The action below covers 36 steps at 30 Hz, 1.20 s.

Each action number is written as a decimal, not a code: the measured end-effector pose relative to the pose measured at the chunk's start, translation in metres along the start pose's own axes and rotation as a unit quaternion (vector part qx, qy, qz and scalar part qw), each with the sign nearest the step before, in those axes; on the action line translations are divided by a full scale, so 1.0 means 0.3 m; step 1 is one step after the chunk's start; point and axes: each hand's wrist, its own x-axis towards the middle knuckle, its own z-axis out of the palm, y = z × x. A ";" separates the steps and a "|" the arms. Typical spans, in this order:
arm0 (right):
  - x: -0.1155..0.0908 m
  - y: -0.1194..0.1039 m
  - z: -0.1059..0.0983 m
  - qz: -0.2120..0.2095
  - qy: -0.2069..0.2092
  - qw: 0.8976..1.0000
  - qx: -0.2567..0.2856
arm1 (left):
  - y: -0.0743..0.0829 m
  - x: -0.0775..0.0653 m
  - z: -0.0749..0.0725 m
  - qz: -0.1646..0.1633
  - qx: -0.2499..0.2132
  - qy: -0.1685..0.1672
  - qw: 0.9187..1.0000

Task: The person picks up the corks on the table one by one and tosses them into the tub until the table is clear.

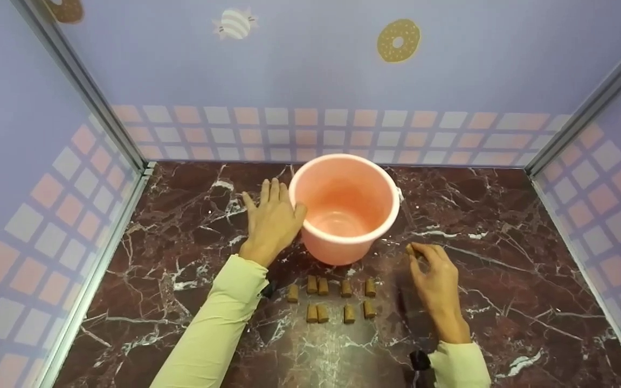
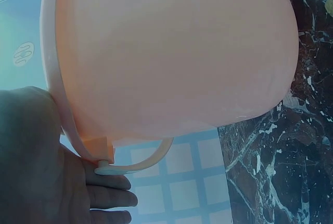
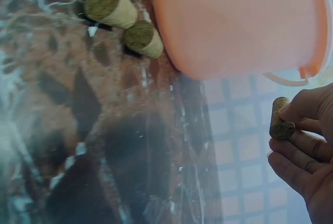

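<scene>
A pink bucket (image 1: 343,250) stands upright on the dark marbled tabletop, its inside visible from above. My left hand (image 1: 274,223) lies against the bucket's left side, fingers straight and thumb at the rim; in the left wrist view the fingertips are beside the handle (image 2: 140,166). To the right of the bucket, my right hand (image 1: 437,275) pinches a small brown cork (image 3: 281,119) between thumb and fingers, apart from the bucket. Several similar corks (image 1: 346,288) stand in two loose rows in front of the bucket.
A back wall (image 1: 310,81) with pink and white squares rises just behind the bucket. Side walls with metal edge strips (image 1: 95,269) bound the marbled tabletop (image 1: 504,280) on the left and right.
</scene>
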 end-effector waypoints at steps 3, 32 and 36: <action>0.026 -0.010 -0.005 0.000 0.000 1.000 0.003 | 0.001 0.003 -0.001 -0.001 -0.001 0.002 1.000; 0.180 -0.103 -0.053 -0.036 0.023 0.998 0.039 | 0.007 0.005 -0.002 -0.001 0.009 0.001 1.000; 0.205 -0.112 -0.060 -0.045 0.024 0.998 0.039 | 0.007 0.008 0.000 0.000 0.009 0.003 1.000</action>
